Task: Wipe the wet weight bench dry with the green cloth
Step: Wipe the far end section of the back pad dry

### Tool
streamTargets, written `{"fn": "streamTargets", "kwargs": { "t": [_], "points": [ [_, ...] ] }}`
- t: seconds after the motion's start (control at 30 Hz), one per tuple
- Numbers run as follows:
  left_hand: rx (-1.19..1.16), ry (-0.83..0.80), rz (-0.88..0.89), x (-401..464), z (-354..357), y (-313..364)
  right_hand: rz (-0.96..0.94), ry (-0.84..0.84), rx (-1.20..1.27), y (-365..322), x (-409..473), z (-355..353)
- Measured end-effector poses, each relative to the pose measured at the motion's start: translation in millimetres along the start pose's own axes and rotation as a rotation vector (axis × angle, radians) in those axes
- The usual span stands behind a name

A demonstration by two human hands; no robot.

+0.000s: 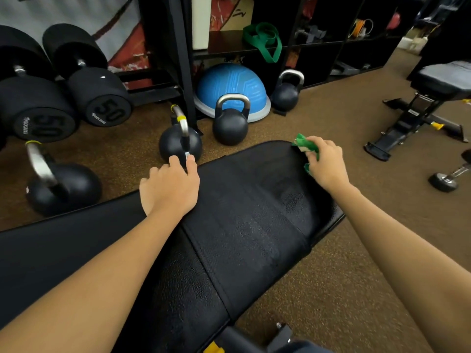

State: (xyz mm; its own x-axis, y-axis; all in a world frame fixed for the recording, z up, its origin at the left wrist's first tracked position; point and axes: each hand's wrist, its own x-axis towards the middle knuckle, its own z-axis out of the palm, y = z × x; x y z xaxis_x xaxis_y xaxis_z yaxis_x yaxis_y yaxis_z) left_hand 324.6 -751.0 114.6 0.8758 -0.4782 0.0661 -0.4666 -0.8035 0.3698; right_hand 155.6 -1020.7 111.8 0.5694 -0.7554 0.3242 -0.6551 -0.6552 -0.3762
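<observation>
A person leaned over a black padded bench, both bare arms reaching forward across it.

On the left, the left hand lay palm down on the bench's far edge, fingers spread apart and holding nothing. Just beyond its fingertips a black kettlebell stood on the brown floor, its handle close to the fingers. A careless shift of that bracing hand could knock against the handle.

Between the two hands, the bench surface showed a dull, beaded sheen that looked like moisture, so most of the pad seemed still wet. The likeliest failure was uneven drying: with the cloth bunched small, each pass would probably cover only a narrow strip and leave streaks, above all along the seam that crossed the pad nearer the person.

On the right, the right hand was closed around the green cloth, fingers curled down over it. The cloth sat crumpled beneath and ahead of that hand, a tuft poking out past the knuckles on the thumb side, a smaller scrap showing under the palm. It pressed on the bench's far corner, close to the edge, where a stroke might slip off the pad.
</observation>
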Motion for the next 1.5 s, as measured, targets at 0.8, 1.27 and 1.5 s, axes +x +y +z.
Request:
{"fn": "streamTargets", "kwargs": {
  "t": [0.8, 1.27, 1.5],
  "points": [
    [0.009, -0.006, -0.006, -0.3, 0.9, 0.2, -0.053, -0.047, 0.105, -36.7, 16.9, 11.7],
    [-0.006, 0.008, 0.006, -0.7, 0.3, 0.2, -0.171, -0.113, 0.12, -21.3, -54.3, -31.0],
    [0.009, -0.009, -0.004, 0.0, 0.3, 1.6, -0.053, -0.041, 0.086, -15.7, -73.4, -34.2]
  ]
}}
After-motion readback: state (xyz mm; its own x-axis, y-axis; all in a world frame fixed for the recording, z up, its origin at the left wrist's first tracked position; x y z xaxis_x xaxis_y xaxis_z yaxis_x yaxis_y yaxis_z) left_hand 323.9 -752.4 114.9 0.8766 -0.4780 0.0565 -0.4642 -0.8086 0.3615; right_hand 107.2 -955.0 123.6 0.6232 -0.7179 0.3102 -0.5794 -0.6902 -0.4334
